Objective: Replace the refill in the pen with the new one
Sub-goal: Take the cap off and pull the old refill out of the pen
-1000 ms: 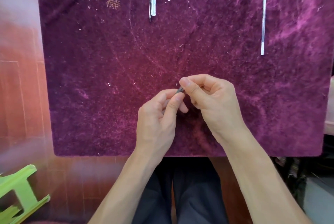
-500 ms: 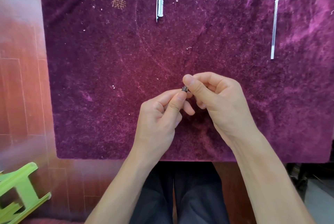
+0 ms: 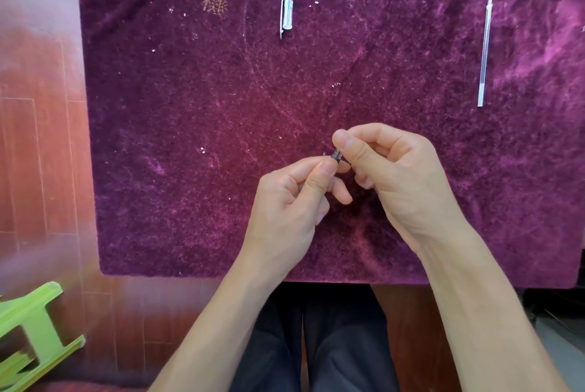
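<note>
While both hands work close together above the middle of the bench (image 3: 158, 170), the pen (image 3: 336, 156) is almost wholly hidden between them; only a short dark section with a fine tip shows. The left hand (image 3: 285, 211) has thumb and forefinger pinched on that dark section. The right hand (image 3: 399, 176) is closed over the remainder of the pen, thumb pressed near the joint. The step in hand appears to be unscrewing or pulling off the tip section.

Risks from here:
- The small tip piece may slip from the pinch and drop off the near edge onto the floor (image 3: 38, 154).
- A pull off the pen's axis may bend or jam the old refill inside.
- Any spring inside, if present, could jump out and be lost in the pile.

The new refill (image 3: 484, 49) lies well apart at the far right, lengthwise away from the person. The pen cap (image 3: 286, 15) lies at the far centre. A purple plush cloth (image 3: 190, 106) with gold embroidery covers the bench. Reddish wood flooring lies to the left, with a green plastic stool (image 3: 28, 328) at the lower left.
</note>
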A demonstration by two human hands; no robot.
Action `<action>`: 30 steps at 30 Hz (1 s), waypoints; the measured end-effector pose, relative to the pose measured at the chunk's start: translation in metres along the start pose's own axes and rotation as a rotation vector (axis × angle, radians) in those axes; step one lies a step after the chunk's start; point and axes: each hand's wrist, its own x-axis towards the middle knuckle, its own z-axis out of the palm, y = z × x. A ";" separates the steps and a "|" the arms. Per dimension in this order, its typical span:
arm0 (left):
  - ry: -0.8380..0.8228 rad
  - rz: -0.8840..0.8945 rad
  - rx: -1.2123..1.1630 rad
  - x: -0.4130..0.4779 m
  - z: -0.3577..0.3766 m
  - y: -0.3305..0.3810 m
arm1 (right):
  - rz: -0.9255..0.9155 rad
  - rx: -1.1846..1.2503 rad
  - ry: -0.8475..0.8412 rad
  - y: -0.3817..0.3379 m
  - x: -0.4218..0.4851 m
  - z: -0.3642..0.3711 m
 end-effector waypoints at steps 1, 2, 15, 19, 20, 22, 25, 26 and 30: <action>-0.001 -0.003 -0.002 0.000 0.000 0.000 | -0.006 -0.006 -0.010 0.000 0.000 0.000; -0.002 -0.007 -0.008 0.000 0.001 0.000 | -0.009 -0.012 -0.025 0.000 0.000 -0.001; -0.013 -0.019 -0.057 0.001 0.002 -0.001 | -0.049 -0.022 -0.061 0.001 0.006 -0.006; -0.003 -0.012 -0.059 0.002 0.003 -0.002 | -0.031 -0.032 -0.094 0.002 0.008 -0.009; -0.001 -0.010 -0.058 0.002 0.003 -0.003 | -0.025 -0.019 -0.095 0.001 0.008 -0.009; -0.001 -0.006 -0.057 0.002 0.003 -0.003 | -0.029 0.004 -0.102 0.001 0.008 -0.009; -0.009 -0.003 -0.055 0.002 0.003 -0.002 | -0.038 -0.001 -0.105 0.001 0.007 -0.008; -0.010 -0.002 -0.053 0.002 0.003 -0.002 | -0.037 -0.004 -0.104 0.001 0.007 -0.008; -0.009 0.003 -0.066 0.002 0.003 -0.003 | -0.033 -0.022 -0.114 0.001 0.009 -0.009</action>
